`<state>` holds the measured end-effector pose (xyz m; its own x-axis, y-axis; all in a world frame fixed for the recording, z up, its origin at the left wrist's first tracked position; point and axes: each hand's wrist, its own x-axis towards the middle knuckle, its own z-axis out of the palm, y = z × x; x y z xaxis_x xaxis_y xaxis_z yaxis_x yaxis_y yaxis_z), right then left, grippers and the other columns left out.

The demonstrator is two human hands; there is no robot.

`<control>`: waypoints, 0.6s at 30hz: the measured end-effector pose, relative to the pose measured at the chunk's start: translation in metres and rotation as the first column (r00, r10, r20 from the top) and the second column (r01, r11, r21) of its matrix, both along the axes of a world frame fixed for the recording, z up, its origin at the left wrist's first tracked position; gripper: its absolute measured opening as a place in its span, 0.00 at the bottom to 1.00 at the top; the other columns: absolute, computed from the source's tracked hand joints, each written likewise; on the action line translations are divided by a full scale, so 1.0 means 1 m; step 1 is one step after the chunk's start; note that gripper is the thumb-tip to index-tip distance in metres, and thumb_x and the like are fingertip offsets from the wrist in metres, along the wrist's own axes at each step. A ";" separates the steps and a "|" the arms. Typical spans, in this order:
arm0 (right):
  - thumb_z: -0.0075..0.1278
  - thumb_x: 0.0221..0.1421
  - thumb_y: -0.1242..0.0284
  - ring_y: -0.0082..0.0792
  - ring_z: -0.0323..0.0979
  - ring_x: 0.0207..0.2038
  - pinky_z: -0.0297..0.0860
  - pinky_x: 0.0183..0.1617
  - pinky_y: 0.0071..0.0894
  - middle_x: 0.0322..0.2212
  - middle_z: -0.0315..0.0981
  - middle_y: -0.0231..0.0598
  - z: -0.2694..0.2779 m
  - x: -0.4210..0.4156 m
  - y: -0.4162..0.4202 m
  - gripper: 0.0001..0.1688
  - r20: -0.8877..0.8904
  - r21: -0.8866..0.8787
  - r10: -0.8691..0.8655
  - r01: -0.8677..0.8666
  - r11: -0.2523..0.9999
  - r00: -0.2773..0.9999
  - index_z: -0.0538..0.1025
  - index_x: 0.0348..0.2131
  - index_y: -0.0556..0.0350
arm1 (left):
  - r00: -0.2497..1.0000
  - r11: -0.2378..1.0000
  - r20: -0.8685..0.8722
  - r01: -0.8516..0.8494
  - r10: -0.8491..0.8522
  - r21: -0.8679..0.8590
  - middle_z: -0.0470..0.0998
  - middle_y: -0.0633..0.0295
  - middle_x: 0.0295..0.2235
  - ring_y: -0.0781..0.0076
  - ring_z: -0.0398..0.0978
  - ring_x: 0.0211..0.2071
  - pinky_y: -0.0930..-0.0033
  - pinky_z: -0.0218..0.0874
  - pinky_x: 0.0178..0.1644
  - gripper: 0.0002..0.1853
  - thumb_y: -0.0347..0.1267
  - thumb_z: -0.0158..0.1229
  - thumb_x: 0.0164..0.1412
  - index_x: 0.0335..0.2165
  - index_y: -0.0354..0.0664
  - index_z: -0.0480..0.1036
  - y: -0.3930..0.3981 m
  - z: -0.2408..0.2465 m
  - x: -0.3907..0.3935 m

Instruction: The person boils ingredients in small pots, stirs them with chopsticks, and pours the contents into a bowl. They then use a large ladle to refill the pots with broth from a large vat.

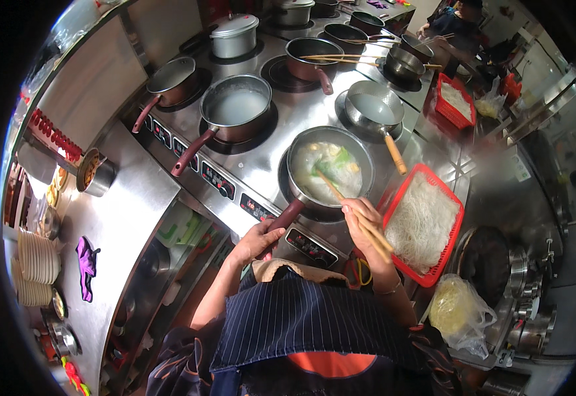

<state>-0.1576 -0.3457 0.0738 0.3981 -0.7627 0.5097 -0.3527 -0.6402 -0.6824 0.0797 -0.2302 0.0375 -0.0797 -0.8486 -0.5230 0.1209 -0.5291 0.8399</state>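
My left hand (259, 238) grips the dark red handle (288, 216) of a saucepan (369, 166) on the steel cooktop. Pale broth (337, 185) fills the pan, with noodles, green leaves and yellowish pieces in it. In my right hand (362, 222) is a pair of wooden chopsticks (335, 189), their tips down in the broth. Just right of that hand lies a red plastic basket (429, 281) of thin white noodles (421, 222). A control panel (312, 247) sits below the pan, between my hands.
Behind stand a saucepan of whitish liquid (236, 106), a hammered steel pan with wooden handle (374, 109) and a lidded pot (234, 37). To the left, a steel counter (129, 198) carries stacked plates (39, 255). A bag of noodles (454, 309) lies right; another person (454, 27) is far right.
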 end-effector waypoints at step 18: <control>0.48 0.52 0.79 0.34 0.71 0.24 0.67 0.27 0.29 0.24 0.70 0.41 0.020 -0.029 -0.005 0.04 -0.018 -0.034 -0.124 0.123 0.992 0.992 0.74 0.31 0.59 | 1.000 1.000 -0.020 -0.020 0.020 0.008 0.65 0.69 0.18 0.82 0.61 0.10 0.80 0.55 0.13 0.24 0.42 0.54 0.59 0.49 0.40 0.62 -0.003 -0.004 0.000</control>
